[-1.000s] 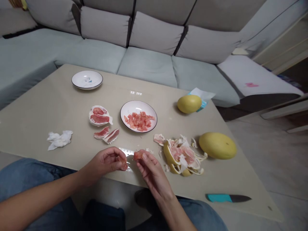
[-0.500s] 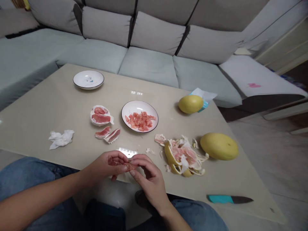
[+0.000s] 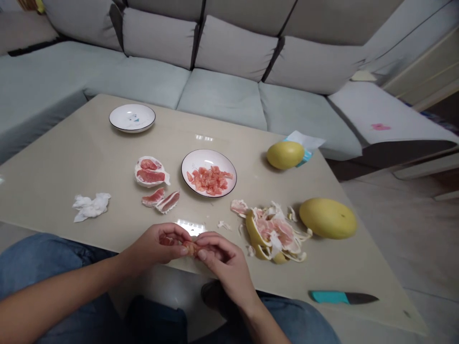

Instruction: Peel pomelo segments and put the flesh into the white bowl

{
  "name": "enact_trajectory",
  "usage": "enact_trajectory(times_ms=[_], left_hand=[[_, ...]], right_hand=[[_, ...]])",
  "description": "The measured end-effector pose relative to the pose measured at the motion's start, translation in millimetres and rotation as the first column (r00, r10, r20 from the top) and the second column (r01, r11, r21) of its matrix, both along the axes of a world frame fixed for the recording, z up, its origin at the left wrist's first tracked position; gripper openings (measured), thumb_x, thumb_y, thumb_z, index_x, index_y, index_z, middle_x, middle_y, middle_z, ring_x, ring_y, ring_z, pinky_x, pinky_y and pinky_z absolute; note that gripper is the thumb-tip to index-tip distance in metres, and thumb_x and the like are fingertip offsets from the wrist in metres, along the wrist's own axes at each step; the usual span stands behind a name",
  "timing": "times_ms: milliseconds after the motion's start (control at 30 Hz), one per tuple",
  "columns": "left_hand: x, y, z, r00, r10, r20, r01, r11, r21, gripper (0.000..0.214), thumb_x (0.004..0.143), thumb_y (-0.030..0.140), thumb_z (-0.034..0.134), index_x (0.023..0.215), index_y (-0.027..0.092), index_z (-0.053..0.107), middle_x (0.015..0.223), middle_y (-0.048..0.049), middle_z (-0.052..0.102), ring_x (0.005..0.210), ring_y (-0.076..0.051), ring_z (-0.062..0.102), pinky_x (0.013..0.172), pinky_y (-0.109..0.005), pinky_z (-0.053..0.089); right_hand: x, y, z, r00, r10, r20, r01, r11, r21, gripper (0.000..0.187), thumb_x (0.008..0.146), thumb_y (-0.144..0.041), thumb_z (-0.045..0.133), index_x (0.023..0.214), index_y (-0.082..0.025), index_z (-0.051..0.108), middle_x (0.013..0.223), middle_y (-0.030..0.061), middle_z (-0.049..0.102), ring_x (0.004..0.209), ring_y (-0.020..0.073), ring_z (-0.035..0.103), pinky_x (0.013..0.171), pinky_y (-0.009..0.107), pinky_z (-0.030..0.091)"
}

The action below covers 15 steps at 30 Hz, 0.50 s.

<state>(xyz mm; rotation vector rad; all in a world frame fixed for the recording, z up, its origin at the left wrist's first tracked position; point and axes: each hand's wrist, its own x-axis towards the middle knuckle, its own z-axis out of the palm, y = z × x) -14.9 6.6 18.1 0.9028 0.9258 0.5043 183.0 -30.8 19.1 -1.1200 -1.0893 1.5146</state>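
The left hand (image 3: 152,243) and right hand (image 3: 229,265), separated one second earlier, now meet, the fingers of both clamped on a piece of pink pulp (image 3: 191,248) above the near side of the table (image 3: 161,138). The nearer plate (image 3: 191,160) appears unchanged. The farther plate (image 3: 120,116) bears a small printed design (image 3: 134,118), its fine marks illegible.

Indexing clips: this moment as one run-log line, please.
left hand: pinching fruit piece; right hand: pinching same piece; plate: holds fruit chunks, beyond hands; knife: on table, right side
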Motion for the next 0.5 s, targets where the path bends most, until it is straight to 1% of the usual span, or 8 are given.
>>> enact_trajectory(times_ms=[133, 233, 300, 400, 500], left_hand=[[-0.7, 0.3, -2.8, 0.997, -0.017, 0.073, 0.021, 0.998, -0.053, 0.035, 0.068, 0.037, 0.079, 0.095, 0.018, 0.067, 0.067, 0.0033, 0.057, 0.048, -0.004, 0.033, 0.044, -0.019, 0.021], [-1.2, 0.9, -7.2, 0.993, -0.024, 0.113, 0.031, 0.998, -0.062, 0.034, 0.069, 0.036, 0.080, 0.095, 0.018, 0.067, 0.065, 0.0046, 0.053, 0.048, -0.004, 0.032, 0.044, -0.018, 0.021], [-1.7, 1.5, -9.3, 0.994, -0.029, 0.106, 0.036, 0.998, -0.058, 0.034, 0.069, 0.036, 0.080, 0.095, 0.017, 0.067, 0.063, 0.0052, 0.051, 0.049, -0.004, 0.032, 0.044, -0.018, 0.021], [-2.1, 2.5, -8.4, 0.996, -0.042, 0.080, 0.046, 0.998, -0.044, 0.034, 0.070, 0.036, 0.079, 0.095, 0.017, 0.068, 0.064, 0.0049, 0.051, 0.050, -0.004, 0.032, 0.045, -0.018, 0.021], [-0.9, 3.0, -2.6, 0.990, -0.042, 0.133, 0.050, 0.997, -0.053, 0.033, 0.074, 0.036, 0.076, 0.099, 0.017, 0.069, 0.064, 0.0046, 0.051, 0.050, -0.004, 0.033, 0.045, -0.018, 0.022]], right_hand=[[2.2, 0.1, -2.9, 0.987, 0.010, -0.158, -0.030, 0.992, -0.121, 0.014, 0.076, -0.032, 0.076, 0.088, -0.024, 0.075, 0.090, 0.0014, 0.068, 0.067, 0.0119, 0.062, 0.068, 0.025, 0.052], [2.2, 0.5, -2.7, 0.969, 0.001, -0.246, -0.050, 0.980, -0.193, 0.018, 0.076, -0.034, 0.077, 0.090, -0.023, 0.075, 0.084, 0.0018, 0.070, 0.067, 0.0121, 0.062, 0.067, 0.024, 0.052], [2.0, 1.1, -2.0, 0.959, -0.009, -0.283, -0.057, 0.973, -0.223, 0.020, 0.075, -0.035, 0.078, 0.090, -0.022, 0.075, 0.081, 0.0020, 0.071, 0.067, 0.0118, 0.062, 0.068, 0.024, 0.053], [2.7, 1.6, -2.4, 0.952, -0.007, -0.306, -0.064, 0.973, -0.222, 0.019, 0.076, -0.034, 0.078, 0.090, -0.021, 0.075, 0.082, 0.0015, 0.071, 0.066, 0.0104, 0.062, 0.068, 0.022, 0.053], [3.9, 1.0, -4.2, 0.962, -0.002, -0.273, -0.048, 0.983, -0.177, 0.016, 0.079, -0.032, 0.076, 0.092, -0.023, 0.075, 0.084, 0.0004, 0.071, 0.068, 0.0094, 0.063, 0.069, 0.020, 0.052]])
